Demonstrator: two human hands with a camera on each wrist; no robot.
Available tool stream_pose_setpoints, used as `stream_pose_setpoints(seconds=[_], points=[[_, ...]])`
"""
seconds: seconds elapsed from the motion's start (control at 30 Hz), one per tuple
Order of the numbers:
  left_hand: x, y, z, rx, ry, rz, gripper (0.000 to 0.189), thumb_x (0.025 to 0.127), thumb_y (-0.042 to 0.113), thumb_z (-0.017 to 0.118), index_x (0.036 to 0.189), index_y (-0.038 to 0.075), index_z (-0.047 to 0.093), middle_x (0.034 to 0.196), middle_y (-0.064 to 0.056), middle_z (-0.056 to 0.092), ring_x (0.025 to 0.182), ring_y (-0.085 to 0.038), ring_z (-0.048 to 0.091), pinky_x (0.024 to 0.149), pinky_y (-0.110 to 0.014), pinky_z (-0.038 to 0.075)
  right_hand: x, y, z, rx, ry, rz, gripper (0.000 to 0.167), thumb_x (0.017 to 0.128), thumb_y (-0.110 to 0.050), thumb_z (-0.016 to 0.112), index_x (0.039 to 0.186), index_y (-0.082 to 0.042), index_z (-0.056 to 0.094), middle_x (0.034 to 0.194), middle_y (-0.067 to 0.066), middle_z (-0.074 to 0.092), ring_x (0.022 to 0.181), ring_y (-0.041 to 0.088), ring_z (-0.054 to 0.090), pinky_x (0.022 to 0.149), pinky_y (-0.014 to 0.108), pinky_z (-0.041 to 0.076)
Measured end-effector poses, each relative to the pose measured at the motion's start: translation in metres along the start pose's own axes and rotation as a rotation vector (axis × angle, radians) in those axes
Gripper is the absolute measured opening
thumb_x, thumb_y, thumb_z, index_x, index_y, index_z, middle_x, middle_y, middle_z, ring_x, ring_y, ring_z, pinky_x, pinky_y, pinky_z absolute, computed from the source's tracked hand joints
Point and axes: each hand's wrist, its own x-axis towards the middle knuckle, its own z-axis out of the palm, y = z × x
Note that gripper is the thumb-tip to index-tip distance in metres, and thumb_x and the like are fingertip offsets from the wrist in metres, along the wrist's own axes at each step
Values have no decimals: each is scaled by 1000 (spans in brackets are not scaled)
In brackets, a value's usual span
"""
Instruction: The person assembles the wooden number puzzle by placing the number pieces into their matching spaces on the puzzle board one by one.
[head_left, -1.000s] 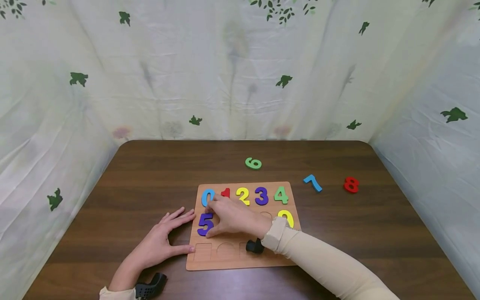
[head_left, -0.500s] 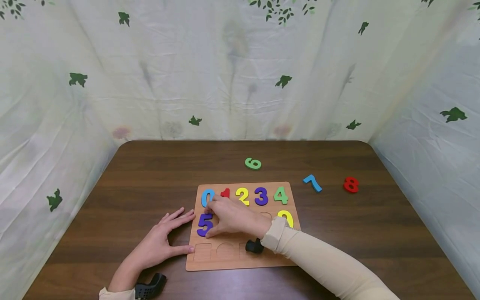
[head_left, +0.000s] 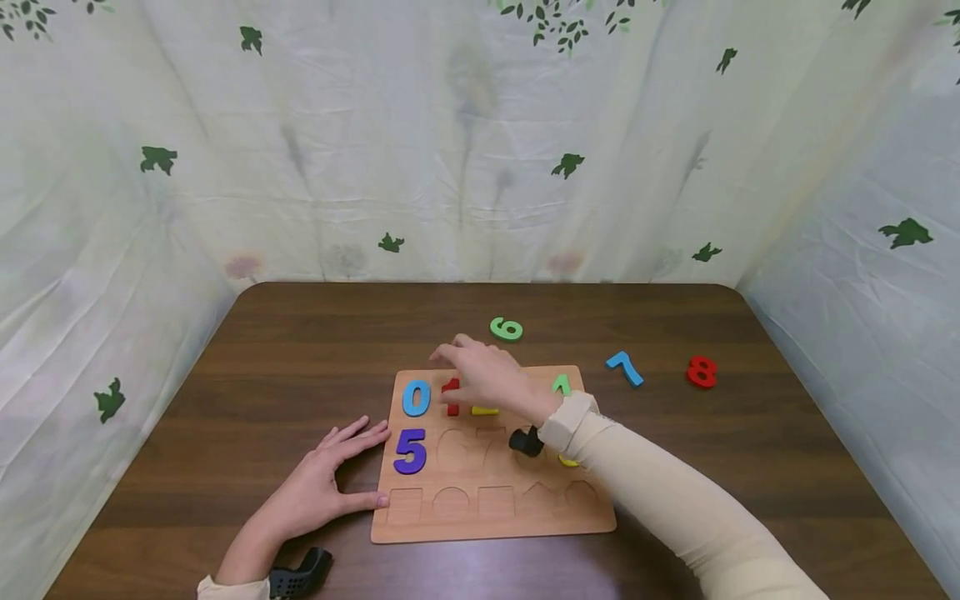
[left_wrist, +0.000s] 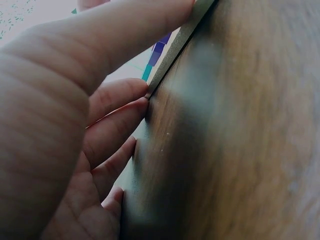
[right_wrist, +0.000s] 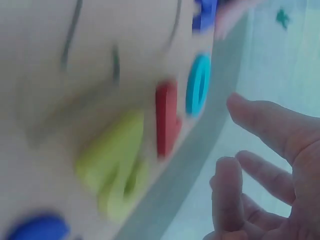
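Observation:
A wooden number puzzle board point(head_left: 480, 467) lies on the table. My left hand point(head_left: 337, 475) rests at its left edge, thumb and fingers spread and touching it; the left wrist view shows the fingertips point(left_wrist: 140, 90) along that edge. Above the top row hovers my right hand point(head_left: 491, 379), fingers loosely bent with nothing between them, also in the right wrist view. Under or beside it are the red 1 point(head_left: 452, 398), yellow 2 point(head_left: 485, 410) and green 4 point(head_left: 561, 383); the 3 is hidden. A blue 0 point(head_left: 416, 398) and purple 5 point(head_left: 410, 452) sit in the board.
Behind the board lies a green 6 point(head_left: 506, 329) on the table point(head_left: 315, 350). To the right are a blue 7 point(head_left: 626, 368) and a red 8 point(head_left: 702, 372). A yellow piece point(head_left: 568, 461) is mostly covered by the right sleeve. Pale curtains surround the table.
My right hand has left the purple 5 and moved up and to the right, toward the green 6. The 5 and 0 are now uncovered. My left hand has stayed put.

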Motion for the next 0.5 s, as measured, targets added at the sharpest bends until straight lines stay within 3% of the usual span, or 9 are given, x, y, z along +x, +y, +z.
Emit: stream_pose_setpoints(seconds=[0.1, 0.23, 0.5], points=[[0, 0, 0, 3, 3, -1, 88, 76, 57, 93, 153, 26, 62, 162, -5, 57, 160, -44, 36, 128, -78, 18, 6, 16, -10, 8, 28, 45, 59, 95, -35, 85, 147, -17, 64, 141, 10, 64, 107, 23, 67, 88, 38, 63], [0, 0, 1, 3, 3, -5, 89, 76, 56, 94, 153, 26, 62, 162, -5, 57, 160, -43, 36, 128, -77, 18, 12, 37, -22, 12, 41, 127, 65, 94, -33, 85, 151, -17, 60, 147, 12, 60, 124, 29, 65, 107, 51, 59], [1, -1, 0, 5, -2, -15, 89, 76, 58, 93, 154, 26, 62, 163, -6, 57, 160, -44, 35, 128, -78, 17, 23, 76, -33, 21, 33, 268, 71, 94, -31, 86, 157, -19, 54, 153, 14, 56, 136, 33, 60, 113, 56, 56]])
